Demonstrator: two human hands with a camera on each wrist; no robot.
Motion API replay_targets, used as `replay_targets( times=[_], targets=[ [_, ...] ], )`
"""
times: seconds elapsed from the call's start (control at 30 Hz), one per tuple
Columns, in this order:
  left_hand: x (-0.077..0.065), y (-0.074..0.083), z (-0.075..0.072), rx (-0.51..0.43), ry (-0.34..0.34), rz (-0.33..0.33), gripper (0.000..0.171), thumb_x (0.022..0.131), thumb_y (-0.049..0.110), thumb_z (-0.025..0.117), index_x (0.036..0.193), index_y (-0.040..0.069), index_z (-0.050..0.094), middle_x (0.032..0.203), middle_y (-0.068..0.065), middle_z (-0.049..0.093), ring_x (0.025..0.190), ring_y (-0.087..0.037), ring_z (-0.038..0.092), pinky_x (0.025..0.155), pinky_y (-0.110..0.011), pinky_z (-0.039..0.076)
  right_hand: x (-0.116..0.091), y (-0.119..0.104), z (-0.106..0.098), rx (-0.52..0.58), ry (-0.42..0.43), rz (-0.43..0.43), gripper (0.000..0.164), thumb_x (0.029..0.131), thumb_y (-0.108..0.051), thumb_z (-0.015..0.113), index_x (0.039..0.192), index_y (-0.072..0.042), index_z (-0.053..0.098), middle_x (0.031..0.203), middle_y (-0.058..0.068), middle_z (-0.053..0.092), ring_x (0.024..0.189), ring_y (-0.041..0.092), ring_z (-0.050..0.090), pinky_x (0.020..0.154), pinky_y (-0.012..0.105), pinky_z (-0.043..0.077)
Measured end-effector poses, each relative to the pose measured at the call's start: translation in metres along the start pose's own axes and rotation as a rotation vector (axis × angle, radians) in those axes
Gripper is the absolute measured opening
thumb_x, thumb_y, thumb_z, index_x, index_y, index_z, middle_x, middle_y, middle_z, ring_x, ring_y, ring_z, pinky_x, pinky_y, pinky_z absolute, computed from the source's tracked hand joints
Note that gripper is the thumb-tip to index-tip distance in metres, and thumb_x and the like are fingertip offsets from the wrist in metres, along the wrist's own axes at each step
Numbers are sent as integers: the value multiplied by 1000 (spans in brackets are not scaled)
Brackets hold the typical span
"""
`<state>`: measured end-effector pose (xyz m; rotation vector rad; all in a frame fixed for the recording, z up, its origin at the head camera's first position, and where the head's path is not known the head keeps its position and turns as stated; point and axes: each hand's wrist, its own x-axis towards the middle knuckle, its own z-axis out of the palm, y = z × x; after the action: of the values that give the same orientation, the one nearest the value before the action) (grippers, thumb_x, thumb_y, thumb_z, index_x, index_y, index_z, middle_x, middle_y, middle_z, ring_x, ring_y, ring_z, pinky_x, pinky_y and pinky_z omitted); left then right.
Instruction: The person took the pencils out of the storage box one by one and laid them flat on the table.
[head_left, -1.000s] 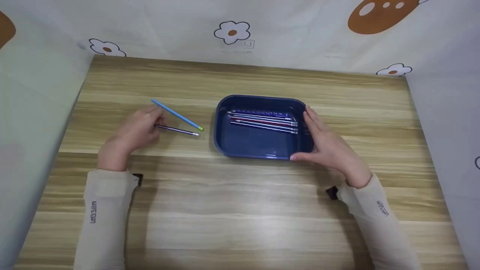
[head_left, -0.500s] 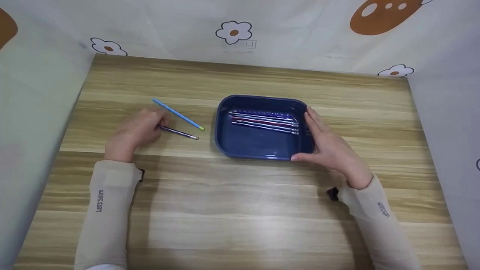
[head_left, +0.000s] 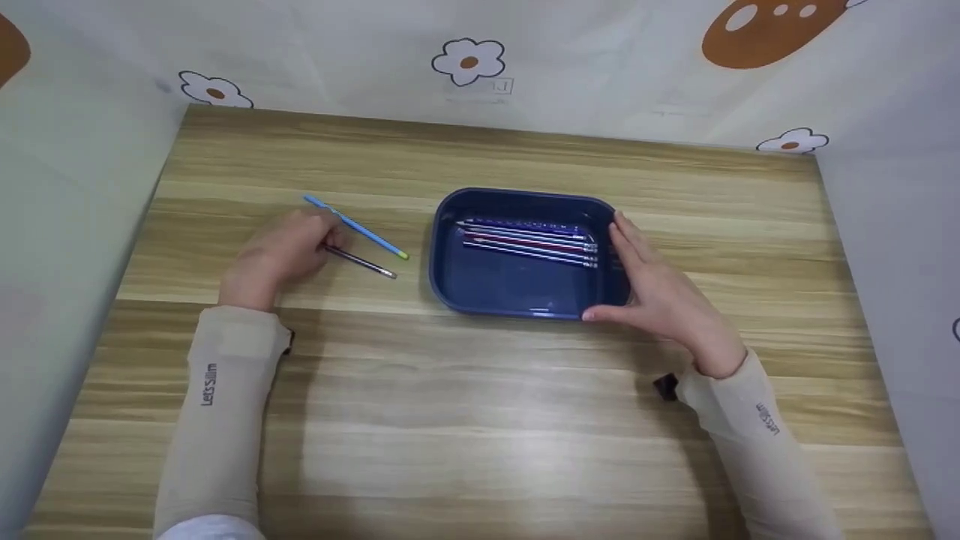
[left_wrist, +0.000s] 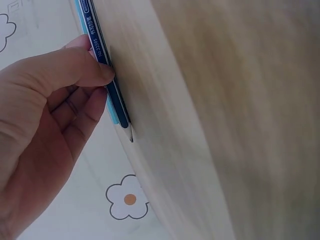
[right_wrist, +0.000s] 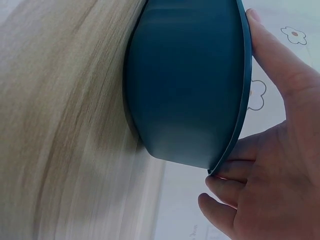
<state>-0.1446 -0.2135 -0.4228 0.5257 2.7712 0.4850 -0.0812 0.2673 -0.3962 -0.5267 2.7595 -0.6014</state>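
Observation:
My left hand (head_left: 289, 244) pinches a dark striped pencil (head_left: 364, 262) between thumb and fingers, its eraser end pointing right toward the box. Printed lettering and a sharpened tip show on this pencil (left_wrist: 102, 55) in the left wrist view. Just beyond it lies a light blue pencil (head_left: 371, 236) with a yellow-green end; whether my fingers touch it, I cannot tell. At the right end of a dark blue box (head_left: 517, 309), my right hand (head_left: 664, 300) holds the rim, thumb on the near side and fingers around the far corner. Several striped pencils (head_left: 529, 247) lie inside the box, side by side.
Everything stands on a wood-grain table (head_left: 480, 420). A pale cloth (head_left: 360, 52) printed with flowers and brown shapes walls it at the back and sides. Inside the box, a purple patterned item (head_left: 525, 225) lies along the pencils' far side.
My left hand has shifted slightly right and away from me, keeping its pinch on the dark pencil, whose eraser end has tipped a little nearer me. The right hand and box stay put.

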Motion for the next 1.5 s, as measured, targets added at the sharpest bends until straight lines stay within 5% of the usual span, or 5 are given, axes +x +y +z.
replay_targets(
  times=[0.6,0.87,1.5],
  targets=[
    [4,0,1,19,7,-46,24,91,-12,51,102,4,66,105,-12,65,101,-28,59,89,-45,51,1,1,0,7,0,1,127,72,-65,77,159,-4,9,169,9,0,155,34,11,121,56,23],
    [0,-2,3,-6,97,42,21,84,-12,54,98,0,63,101,-14,63,96,-29,59,86,-44,50,1,1,0,-11,23,-39,126,72,-61,80,158,-1,11,169,14,3,154,36,13,120,56,25],
    [5,16,3,-346,133,74,32,86,1,65,117,-2,57,119,-17,58,114,-32,54,102,-47,43,-1,1,0,-2,12,-15,126,72,-61,79,159,-3,10,169,11,0,154,36,13,121,55,25]
  ],
)
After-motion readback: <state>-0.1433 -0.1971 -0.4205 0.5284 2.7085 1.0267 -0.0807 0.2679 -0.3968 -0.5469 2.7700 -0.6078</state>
